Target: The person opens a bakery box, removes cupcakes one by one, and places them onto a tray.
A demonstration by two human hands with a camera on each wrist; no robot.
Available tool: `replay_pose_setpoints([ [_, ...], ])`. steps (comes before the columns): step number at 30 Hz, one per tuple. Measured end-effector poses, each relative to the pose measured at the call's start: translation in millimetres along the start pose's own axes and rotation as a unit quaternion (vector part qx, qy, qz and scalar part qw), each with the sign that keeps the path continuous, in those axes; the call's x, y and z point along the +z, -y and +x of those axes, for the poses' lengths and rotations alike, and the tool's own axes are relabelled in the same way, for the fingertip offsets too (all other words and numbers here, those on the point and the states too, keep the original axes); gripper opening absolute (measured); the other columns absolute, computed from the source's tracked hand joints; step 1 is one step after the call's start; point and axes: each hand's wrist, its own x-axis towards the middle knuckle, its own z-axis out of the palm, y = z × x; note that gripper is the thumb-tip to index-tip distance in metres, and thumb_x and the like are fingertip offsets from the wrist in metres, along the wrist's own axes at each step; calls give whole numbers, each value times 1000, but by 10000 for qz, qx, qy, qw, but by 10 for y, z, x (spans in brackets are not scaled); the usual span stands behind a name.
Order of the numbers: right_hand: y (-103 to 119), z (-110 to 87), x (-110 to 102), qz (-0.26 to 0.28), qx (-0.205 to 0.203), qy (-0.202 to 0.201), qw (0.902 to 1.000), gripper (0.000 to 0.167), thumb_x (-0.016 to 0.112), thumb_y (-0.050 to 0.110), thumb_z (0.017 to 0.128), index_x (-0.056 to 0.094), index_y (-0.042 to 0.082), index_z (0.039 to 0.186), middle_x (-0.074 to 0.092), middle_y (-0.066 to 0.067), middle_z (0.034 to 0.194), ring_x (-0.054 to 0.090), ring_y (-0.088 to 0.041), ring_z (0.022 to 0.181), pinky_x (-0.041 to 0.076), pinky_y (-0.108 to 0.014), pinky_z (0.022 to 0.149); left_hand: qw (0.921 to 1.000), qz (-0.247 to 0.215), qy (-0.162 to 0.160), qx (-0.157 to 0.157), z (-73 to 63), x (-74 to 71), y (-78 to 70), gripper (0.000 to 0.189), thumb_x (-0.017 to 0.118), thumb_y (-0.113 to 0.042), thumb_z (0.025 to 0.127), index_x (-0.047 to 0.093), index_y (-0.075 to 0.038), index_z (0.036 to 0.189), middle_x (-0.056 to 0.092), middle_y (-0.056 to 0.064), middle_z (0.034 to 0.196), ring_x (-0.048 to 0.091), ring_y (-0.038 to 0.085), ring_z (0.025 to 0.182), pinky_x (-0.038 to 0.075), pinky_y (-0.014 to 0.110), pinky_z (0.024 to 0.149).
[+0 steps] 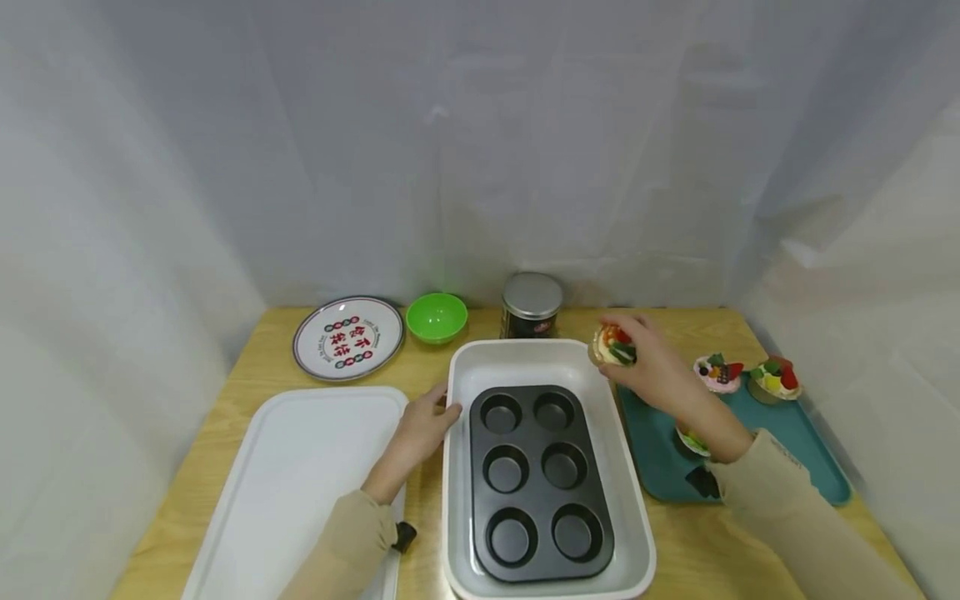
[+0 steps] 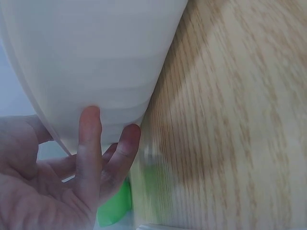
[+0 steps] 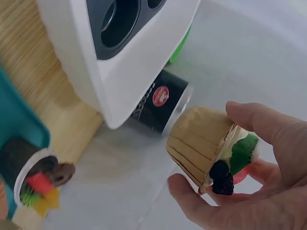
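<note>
In the head view my right hand holds a toy cupcake over the right rim of a deep white tub. The right wrist view shows its tan pleated cup between thumb and fingers, with berries and a green piece on top. My left hand grips the tub's left wall, the thumb over the rim. In the left wrist view, its fingers lie against the outer wall. A dark muffin pan lies in the tub; its cups look empty.
More cupcakes sit on a teal tray at the right, partly behind my right arm. A white tray lies at the left. Behind stand a printed plate, a green bowl and a lidded tin.
</note>
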Motion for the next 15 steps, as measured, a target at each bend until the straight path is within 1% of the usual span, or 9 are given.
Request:
replay_pose_setpoints([
  [3,-56,-65,-80,-97,102,-132,9998,71,75,17,97,42,12,160,38,-31,156,59,-48,123,56,-56,89,10000,9,-5,43,10,-4,1,52,58,-22,104,54,-6,153,70,26,130,72,35,112,64,47,93],
  [5,-92,-112,-135,-177,230,-166,9994,72,75,19,98,40,13,161,37,-31,157,62,-48,117,57,-53,82,10000,42,-6,72,16,0,10,51,58,-22,104,54,-5,153,70,26,131,72,36,114,63,48,95],
  [6,-113,-134,-161,-220,288,-187,9992,73,75,20,97,40,13,161,37,-32,157,63,-47,115,57,-52,80,10000,59,-4,78,18,3,13,51,58,-22,104,54,-5,153,70,26,131,72,36,114,63,48,95],
  [8,-161,-184,-210,-282,400,-181,9986,74,75,22,98,39,12,162,37,-32,156,63,-48,116,58,-54,82,9999,86,-2,80,24,11,25,52,58,-22,104,54,-5,153,70,25,131,71,36,115,62,49,97],
  [9,-187,-207,-232,-321,480,-166,9982,74,75,23,98,39,12,162,36,-33,156,64,-47,112,59,-53,80,9999,110,-5,71,25,15,27,52,58,-23,104,54,-5,153,70,25,130,71,36,115,61,49,98],
  [12,-282,-278,-294,-389,627,-164,9971,75,75,26,99,37,10,162,34,-35,157,63,-48,112,59,-58,84,9999,143,-20,56,33,18,33,53,58,-23,104,53,-5,154,70,25,129,70,35,113,61,50,97],
  [15,-388,-352,-351,-414,704,-205,9964,77,74,30,99,36,8,163,32,-37,157,63,-50,111,59,-59,82,9999,141,-25,-7,41,21,33,53,58,-24,105,52,-7,155,70,24,130,69,34,114,61,49,98],
])
